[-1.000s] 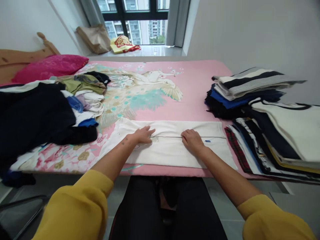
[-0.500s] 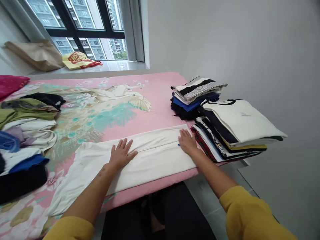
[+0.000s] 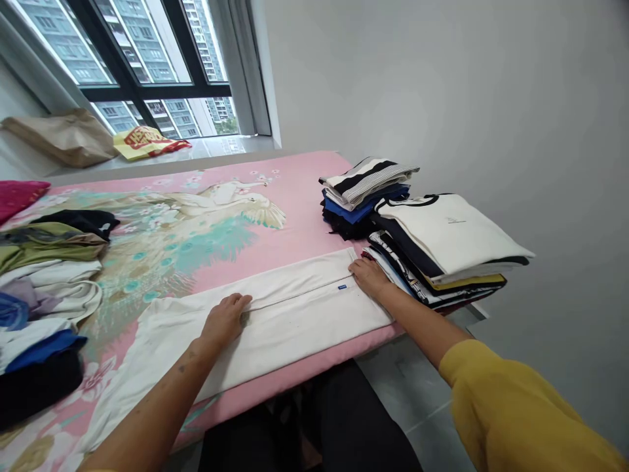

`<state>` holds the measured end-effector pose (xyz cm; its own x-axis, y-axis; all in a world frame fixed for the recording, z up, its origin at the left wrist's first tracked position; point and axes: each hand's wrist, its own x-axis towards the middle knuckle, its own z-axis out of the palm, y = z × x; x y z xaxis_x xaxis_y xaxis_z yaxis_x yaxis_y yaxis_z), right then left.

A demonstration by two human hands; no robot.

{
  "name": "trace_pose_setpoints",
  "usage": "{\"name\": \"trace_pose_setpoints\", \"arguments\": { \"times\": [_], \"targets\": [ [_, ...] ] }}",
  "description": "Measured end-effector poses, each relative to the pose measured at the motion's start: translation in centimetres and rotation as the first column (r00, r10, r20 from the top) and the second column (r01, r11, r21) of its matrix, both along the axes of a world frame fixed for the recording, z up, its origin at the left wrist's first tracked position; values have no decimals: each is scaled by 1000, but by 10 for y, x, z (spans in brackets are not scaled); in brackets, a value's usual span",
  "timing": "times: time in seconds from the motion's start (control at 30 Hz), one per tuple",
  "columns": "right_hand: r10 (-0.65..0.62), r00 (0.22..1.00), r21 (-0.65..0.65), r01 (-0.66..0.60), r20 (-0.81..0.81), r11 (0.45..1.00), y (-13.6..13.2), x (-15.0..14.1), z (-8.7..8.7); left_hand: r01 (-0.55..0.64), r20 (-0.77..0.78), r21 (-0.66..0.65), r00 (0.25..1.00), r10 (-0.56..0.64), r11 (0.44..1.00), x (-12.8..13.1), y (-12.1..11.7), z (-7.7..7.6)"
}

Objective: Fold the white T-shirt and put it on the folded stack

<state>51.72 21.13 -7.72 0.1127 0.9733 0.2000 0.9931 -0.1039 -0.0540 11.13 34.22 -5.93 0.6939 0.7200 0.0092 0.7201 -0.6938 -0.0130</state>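
Note:
A long white shirt, folded lengthwise into a strip, lies along the near edge of the bed. A small blue label shows near its right end. My left hand is closed on the cloth left of the middle, with the fingers drawn together. At the right end, my right hand has its fingers bent together over the shirt's edge, beside the stacked clothes. The fingertips of both hands are partly hidden.
A stack of folded clothes topped by a cream shirt stands at right, with a striped garment on a second stack behind. Piled clothes line the left side. A paper bag and yellow bag lie on the windowsill.
Both hands have gone from lying flat with fingers spread to fingers drawn in on the shirt. The label, partly covered before, now shows fully. The camera view has shifted.

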Motion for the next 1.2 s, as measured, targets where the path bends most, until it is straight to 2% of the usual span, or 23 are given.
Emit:
{"name": "trace_pose_setpoints", "arguments": {
  "times": [0.1, 0.3, 0.4, 0.47, 0.57, 0.67, 0.73, 0.8, 0.83, 0.9, 0.97, 1.03, 1.1, 1.2],
  "targets": [
    [-36, 999, 24, 36, 11, 999, -1, -1, 4, -62, -63, -36, 996, 60, 997, -1, -4, 9],
    [-57, 997, 48, 59, -46, 997, -22, 0, 5, -30, -139, -80, 990, 18, 996, -9, 2, 7],
    [-65, 992, 83, 74, -104, 994, -16, -8, 14, 1, -94, -142, 995, -14, 990, 0, 10, 13],
    [-44, 987, 111, 62, -155, 992, -1, -27, 22, -9, 10, -144, 1000, 10, 989, 16, 15, 17],
    [2, 978, 148, 29, -208, 989, 32, -74, 29, -84, 137, -114, 986, 99, 990, 51, 18, 13],
    [76, 956, 119, -44, -283, 992, 63, -121, 19, -93, 158, -95, 981, 108, 991, 83, 15, -2],
    [128, 933, 3, -135, -336, 991, 74, -132, 6, -116, 117, -101, 985, 128, 988, 92, 10, -13],
    [97, 937, -132, -148, -337, 980, 75, -121, -9, -168, 54, -115, 983, 175, 979, 91, 6, -22],
    [34, 948, -180, -95, -316, 979, 71, -108, -16, -195, 26, -120, 979, 200, 973, 88, 5, -25],
    [-157, 952, -204, 104, -265, 974, 58, -73, -26, -230, -1, -123, 973, 232, 965, 80, 4, -27],
    [-289, 923, -152, 257, -254, 954, 40, -38, -31, -245, -2, -119, 969, 246, 962, 75, 4, -26],
    [-346, 879, -41, 353, -329, 935, 21, -12, -32, -249, 2, -119, 968, 251, 961, 72, 4, -26],
    [-373, 811, 43, 437, -451, 898, 1, 1, -30, -249, 3, -124, 968, 252, 960, 73, 4, -27],
    [-429, 724, 10, 515, -541, 857, -24, 4, -23, -237, -2, -142, 971, 240, 961, 75, 8, -28]
  ]
}}
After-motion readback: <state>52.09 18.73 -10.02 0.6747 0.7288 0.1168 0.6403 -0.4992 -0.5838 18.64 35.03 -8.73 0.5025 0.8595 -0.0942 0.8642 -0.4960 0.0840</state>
